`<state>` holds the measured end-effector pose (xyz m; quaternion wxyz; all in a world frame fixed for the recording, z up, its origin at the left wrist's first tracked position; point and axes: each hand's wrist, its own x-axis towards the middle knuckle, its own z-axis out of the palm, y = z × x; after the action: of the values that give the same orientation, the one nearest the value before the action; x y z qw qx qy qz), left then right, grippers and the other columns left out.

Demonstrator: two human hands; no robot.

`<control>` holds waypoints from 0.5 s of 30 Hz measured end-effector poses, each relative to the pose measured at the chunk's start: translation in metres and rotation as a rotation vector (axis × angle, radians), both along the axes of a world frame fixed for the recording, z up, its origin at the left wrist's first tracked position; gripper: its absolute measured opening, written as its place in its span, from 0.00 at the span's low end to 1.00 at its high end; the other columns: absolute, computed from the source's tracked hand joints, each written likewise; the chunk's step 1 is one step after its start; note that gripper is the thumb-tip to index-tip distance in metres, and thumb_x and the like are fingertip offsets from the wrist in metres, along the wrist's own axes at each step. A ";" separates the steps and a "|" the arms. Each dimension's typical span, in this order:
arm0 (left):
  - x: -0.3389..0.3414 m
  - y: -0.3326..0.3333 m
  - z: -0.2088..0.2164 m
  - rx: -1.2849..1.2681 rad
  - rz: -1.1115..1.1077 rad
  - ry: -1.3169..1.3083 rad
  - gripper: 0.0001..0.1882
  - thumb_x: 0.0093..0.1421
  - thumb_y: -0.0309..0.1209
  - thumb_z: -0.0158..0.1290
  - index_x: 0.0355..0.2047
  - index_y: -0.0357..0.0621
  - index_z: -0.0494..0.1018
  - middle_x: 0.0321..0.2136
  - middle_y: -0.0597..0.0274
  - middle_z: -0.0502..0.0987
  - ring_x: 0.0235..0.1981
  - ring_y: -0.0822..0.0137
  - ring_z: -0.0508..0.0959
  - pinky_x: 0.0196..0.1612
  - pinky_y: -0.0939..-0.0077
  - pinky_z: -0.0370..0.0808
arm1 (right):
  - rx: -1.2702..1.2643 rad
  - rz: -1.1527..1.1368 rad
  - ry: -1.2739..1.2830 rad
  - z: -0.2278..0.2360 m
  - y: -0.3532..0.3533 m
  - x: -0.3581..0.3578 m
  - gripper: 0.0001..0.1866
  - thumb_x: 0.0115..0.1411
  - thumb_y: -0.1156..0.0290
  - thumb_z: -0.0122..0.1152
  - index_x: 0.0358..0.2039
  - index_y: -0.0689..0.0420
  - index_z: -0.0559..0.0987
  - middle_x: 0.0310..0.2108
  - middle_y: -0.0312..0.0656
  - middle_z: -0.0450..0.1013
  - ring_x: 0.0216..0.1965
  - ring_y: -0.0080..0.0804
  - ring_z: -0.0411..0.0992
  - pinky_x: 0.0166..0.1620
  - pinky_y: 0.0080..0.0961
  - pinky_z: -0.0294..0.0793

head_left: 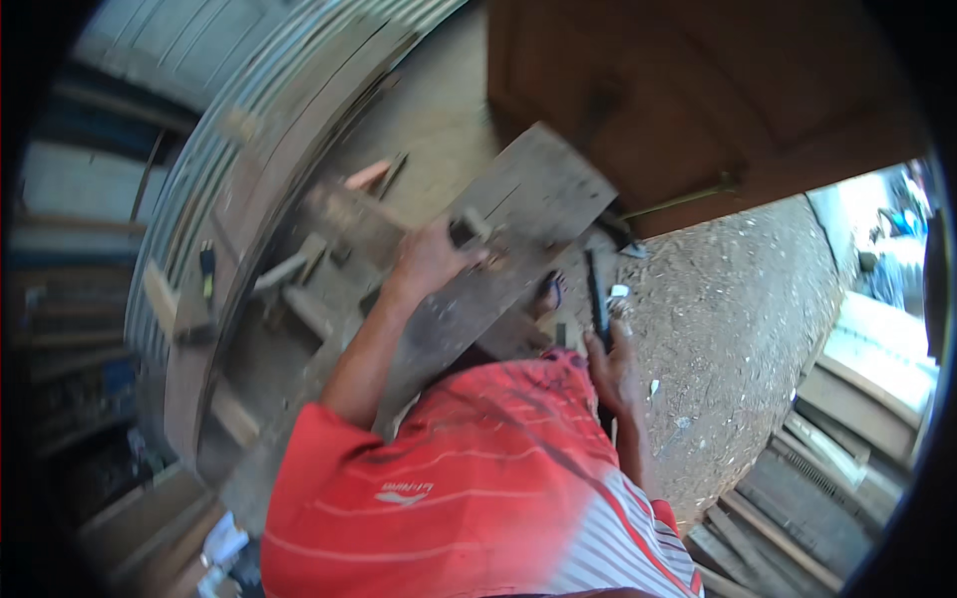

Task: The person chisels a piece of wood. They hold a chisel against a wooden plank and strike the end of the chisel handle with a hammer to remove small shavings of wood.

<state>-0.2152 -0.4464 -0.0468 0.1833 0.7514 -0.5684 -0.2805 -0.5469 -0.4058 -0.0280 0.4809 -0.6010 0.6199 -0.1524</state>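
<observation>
No package or sign showed clearly. The left hand (pixel 431 261) lay curled over the edge of a long grey weathered wooden plank (pixel 498 249) tilted across the dirt floor (pixel 738 299). The right hand (pixel 613 369), arm hanging low, gripped a slim dark bar-shaped tool (pixel 596 299) beside a sandalled foot (pixel 548 294).

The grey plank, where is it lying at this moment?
In the head view the grey plank lies slanted across the middle, under the left hand, just below the brown wooden door and left of the right hand.
</observation>
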 end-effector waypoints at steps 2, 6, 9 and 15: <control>-0.004 -0.003 0.009 0.036 0.041 0.155 0.27 0.47 0.44 0.72 0.44 0.43 0.79 0.40 0.48 0.83 0.45 0.47 0.82 0.47 0.57 0.78 | 0.093 0.052 0.005 0.009 -0.006 -0.002 0.22 0.67 0.58 0.58 0.51 0.65 0.74 0.33 0.58 0.74 0.34 0.46 0.75 0.41 0.40 0.73; 0.010 0.011 -0.019 -0.023 0.109 -0.070 0.34 0.41 0.50 0.75 0.34 0.30 0.79 0.31 0.37 0.82 0.38 0.39 0.82 0.43 0.50 0.77 | -0.045 0.218 0.044 -0.012 -0.010 0.005 0.25 0.68 0.51 0.52 0.55 0.59 0.69 0.33 0.64 0.77 0.41 0.66 0.76 0.48 0.55 0.71; -0.016 -0.008 0.005 0.061 0.043 -0.063 0.33 0.42 0.50 0.74 0.35 0.30 0.79 0.32 0.36 0.82 0.38 0.38 0.82 0.43 0.50 0.77 | -0.135 0.145 0.072 -0.024 -0.001 0.001 0.24 0.69 0.52 0.51 0.55 0.58 0.69 0.32 0.63 0.77 0.38 0.66 0.76 0.43 0.57 0.72; -0.008 0.002 0.000 0.019 0.033 -0.195 0.34 0.43 0.48 0.73 0.40 0.30 0.77 0.37 0.36 0.81 0.43 0.38 0.81 0.47 0.49 0.76 | -0.084 0.137 -0.007 -0.013 0.009 0.010 0.23 0.68 0.52 0.54 0.53 0.57 0.70 0.35 0.61 0.77 0.37 0.62 0.76 0.40 0.54 0.72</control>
<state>-0.2236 -0.4440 -0.0471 0.1244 0.7860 -0.5686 -0.2084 -0.5365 -0.3964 -0.0406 0.4667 -0.6610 0.5689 -0.1470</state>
